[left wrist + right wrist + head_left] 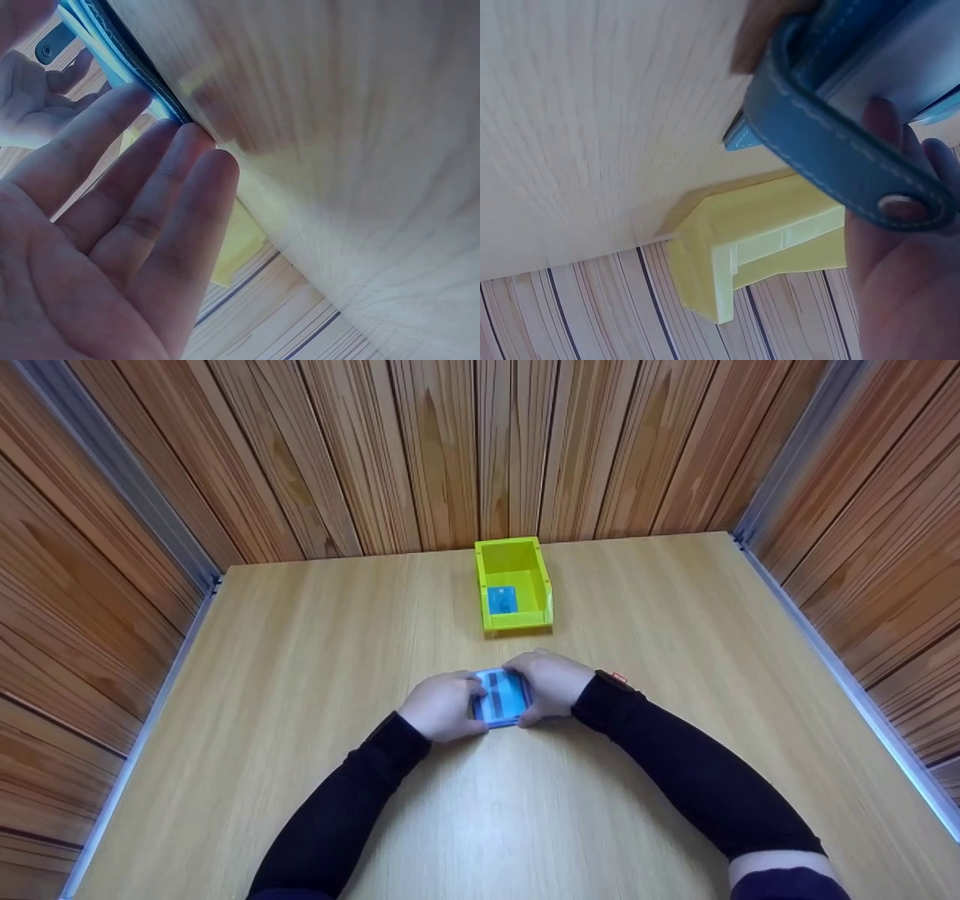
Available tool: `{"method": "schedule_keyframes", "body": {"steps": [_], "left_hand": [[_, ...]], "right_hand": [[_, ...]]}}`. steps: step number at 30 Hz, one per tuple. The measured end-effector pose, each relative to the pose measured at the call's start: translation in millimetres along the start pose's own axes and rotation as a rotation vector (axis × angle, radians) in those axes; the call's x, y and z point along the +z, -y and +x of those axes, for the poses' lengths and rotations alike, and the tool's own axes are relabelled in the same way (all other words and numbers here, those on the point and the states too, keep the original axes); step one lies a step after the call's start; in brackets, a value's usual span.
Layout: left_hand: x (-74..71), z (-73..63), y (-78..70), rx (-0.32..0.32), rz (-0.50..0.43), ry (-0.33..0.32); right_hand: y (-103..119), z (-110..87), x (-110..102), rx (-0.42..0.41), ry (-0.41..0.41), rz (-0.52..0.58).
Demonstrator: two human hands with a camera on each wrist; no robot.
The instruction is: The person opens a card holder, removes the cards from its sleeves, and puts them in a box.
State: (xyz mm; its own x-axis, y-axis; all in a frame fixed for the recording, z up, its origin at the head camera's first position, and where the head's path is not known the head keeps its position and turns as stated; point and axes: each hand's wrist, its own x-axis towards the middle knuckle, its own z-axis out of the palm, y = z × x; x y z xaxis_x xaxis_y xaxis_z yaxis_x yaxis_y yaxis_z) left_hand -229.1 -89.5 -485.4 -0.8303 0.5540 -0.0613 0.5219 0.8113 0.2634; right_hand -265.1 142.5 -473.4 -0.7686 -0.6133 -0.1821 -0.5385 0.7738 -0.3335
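A blue card wallet (pixel 501 699) lies between both hands over the middle of the table, opened, with dark stripes on its light blue inside. My left hand (pixel 444 706) grips its left side, thumb at the near corner and fingers along the edge. On the right side my right hand (pixel 555 684) holds it, fingers at the far corner and thumb at the near one. In the right wrist view a stitched blue strap (pixel 810 135) with a metal snap sticks out past the right fingers. The left fingertips meet the wallet's dark edge (pixel 161 86) close to the tabletop.
Beyond the hands stands a yellow-green open-front bin (pixel 519 621) with a blue card (pixel 502 600) inside. The wooden tabletop (pixel 315 645) is bounded by wood-plank walls (pixel 435 450) at the back and sides, with metal strips (pixel 847 660) along the side edges.
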Motion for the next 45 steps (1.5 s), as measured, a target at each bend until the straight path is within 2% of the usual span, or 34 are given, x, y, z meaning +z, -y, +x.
{"method": "schedule_keyframes", "body": {"steps": [6, 15, 23, 29, 35, 40, 45], "left_hand": [[0.4, -0.3, -0.2, 0.027, 0.003, -0.032], [0.6, -0.3, -0.7, 0.007, 0.002, -0.010], [1.3, 0.1, -1.8, -0.001, 0.018, 0.000], [1.5, 0.3, -2.3, -0.005, 0.021, -0.006], [2.0, -1.2, -1.6, 0.022, 0.035, -0.035], [2.0, -1.5, -2.2, 0.016, 0.043, -0.036], [1.5, -1.2, -3.5, 0.001, 0.050, -0.021]], "right_hand": [[-2.0, -1.3, -0.8, -0.023, -0.014, 0.031], [-4.0, -3.4, -2.3, -0.004, -0.012, 0.040], [-11.0, -20.4, -12.0, 0.043, -0.036, -0.012], [-18.6, -37.9, -28.4, 0.105, -0.064, 0.025], [-27.9, -50.1, -50.5, 0.134, -0.148, 0.048], [-32.5, -54.4, -70.7, 0.161, -0.212, 0.037], [-37.2, -51.3, -88.9, 0.145, -0.261, -0.003]]}}
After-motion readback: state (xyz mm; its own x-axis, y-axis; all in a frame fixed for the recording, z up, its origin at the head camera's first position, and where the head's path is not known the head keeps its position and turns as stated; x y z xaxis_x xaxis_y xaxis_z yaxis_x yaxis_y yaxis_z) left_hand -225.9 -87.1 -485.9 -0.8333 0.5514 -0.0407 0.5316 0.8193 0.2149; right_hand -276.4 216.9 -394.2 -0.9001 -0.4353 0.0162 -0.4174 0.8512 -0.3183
